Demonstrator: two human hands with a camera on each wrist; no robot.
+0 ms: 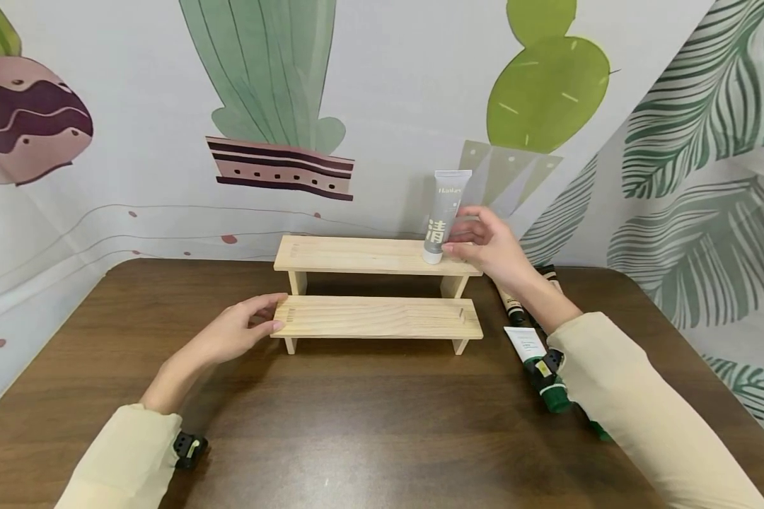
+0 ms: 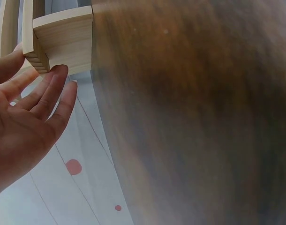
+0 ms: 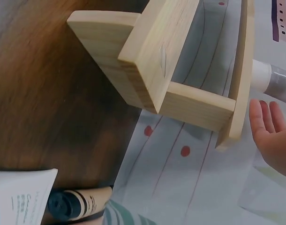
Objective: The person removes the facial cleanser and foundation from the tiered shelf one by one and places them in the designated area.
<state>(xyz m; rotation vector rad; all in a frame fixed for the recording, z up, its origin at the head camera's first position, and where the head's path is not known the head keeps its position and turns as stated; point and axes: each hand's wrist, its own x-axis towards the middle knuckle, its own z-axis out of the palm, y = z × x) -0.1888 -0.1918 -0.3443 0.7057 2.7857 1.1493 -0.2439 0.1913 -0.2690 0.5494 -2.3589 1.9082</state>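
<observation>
A two-step wooden display stand (image 1: 375, 318) stands on the table. My left hand (image 1: 238, 329) holds the left end of its lower step, thumb near the front corner and fingers at the back; the left wrist view shows the hand (image 2: 33, 105) at that board end. On the upper step's right part, a grey squeeze tube (image 1: 446, 205) stands upright on its white cap. Beside it is my right hand (image 1: 493, 247), its thumb tip right at the tube's lower edge. In the right wrist view, its extended fingers (image 3: 268, 117) lie alongside the tube (image 3: 280, 84), not curled round it.
Right of the stand, partly under my right forearm, lie a white tube with a green cap (image 1: 525, 343) and a beige tube with a black cap (image 1: 514, 311). Another green cap (image 1: 601, 430) shows beside the sleeve. A cactus-print cloth (image 1: 395, 85) hangs behind the table (image 1: 356, 424).
</observation>
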